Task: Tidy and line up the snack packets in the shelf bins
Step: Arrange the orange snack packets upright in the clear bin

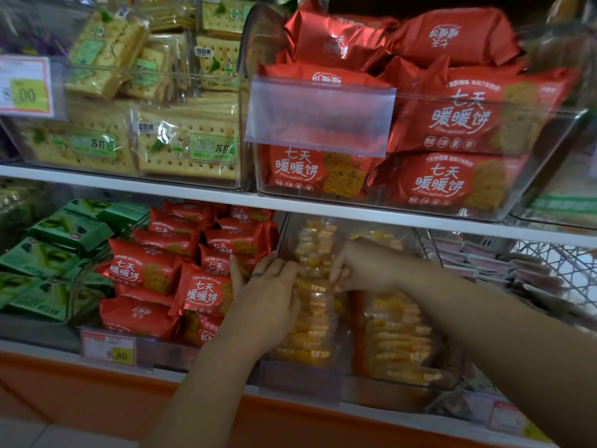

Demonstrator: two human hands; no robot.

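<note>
On the lower shelf a clear bin (381,383) holds two rows of orange-yellow snack packets (397,344) in clear wrappers, standing on edge. My left hand (268,295) lies on the left row with its fingers spread and fairly straight, pressing against the packets. My right hand (358,266) reaches in from the right, fingers curled, and pinches the top edge of an orange-yellow packet (315,253) in the back of the left row. The packets under both hands are partly hidden.
Left of this bin stands a bin of red biscuit packets (151,273), then green packets (51,253). The upper shelf carries bins of soda crackers (181,147) and red packets (452,124). Pink packets (504,270) lie to the right. Price tags (109,347) hang on the bin fronts.
</note>
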